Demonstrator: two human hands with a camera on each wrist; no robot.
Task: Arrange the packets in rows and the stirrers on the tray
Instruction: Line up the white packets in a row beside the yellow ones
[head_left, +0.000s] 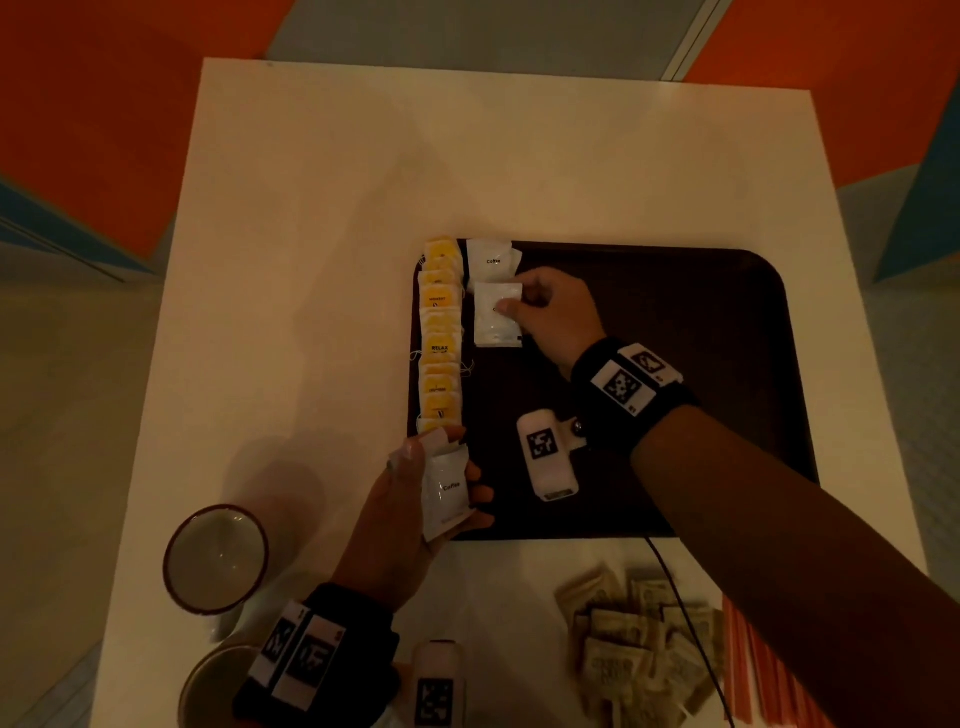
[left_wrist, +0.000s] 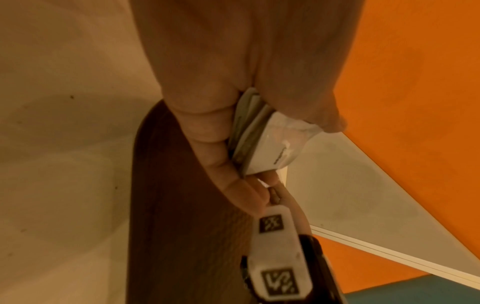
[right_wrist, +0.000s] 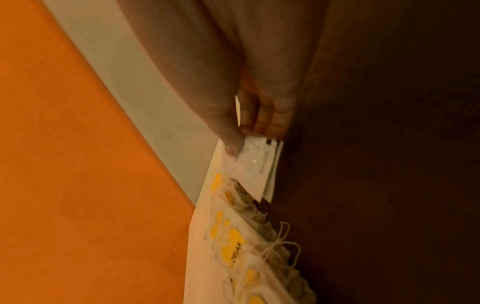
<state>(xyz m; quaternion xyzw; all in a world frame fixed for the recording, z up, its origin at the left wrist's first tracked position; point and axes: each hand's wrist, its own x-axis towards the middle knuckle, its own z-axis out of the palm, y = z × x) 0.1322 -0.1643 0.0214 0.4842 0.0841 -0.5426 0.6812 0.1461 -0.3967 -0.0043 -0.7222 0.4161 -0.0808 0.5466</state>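
Observation:
A dark brown tray (head_left: 675, 322) lies on the white table. Along its left edge runs a row of yellow tea bags (head_left: 440, 338). Beside them, one white coffee packet (head_left: 491, 260) lies at the tray's far left. My right hand (head_left: 524, 304) pinches a second white coffee packet (head_left: 496, 317) just below it, low over the tray; the right wrist view shows thumb and fingers on that packet (right_wrist: 255, 162). My left hand (head_left: 441, 483) grips a small stack of white coffee packets (head_left: 447, 491) over the tray's near left corner, edge-on in the left wrist view (left_wrist: 262, 142).
Brown sugar packets (head_left: 639, 654) lie in a loose pile at the near right of the table, with orange stirrers (head_left: 753, 670) beside them. Two cups (head_left: 215, 558) stand at the near left. A thin black cable (head_left: 685, 613) crosses the sugar pile.

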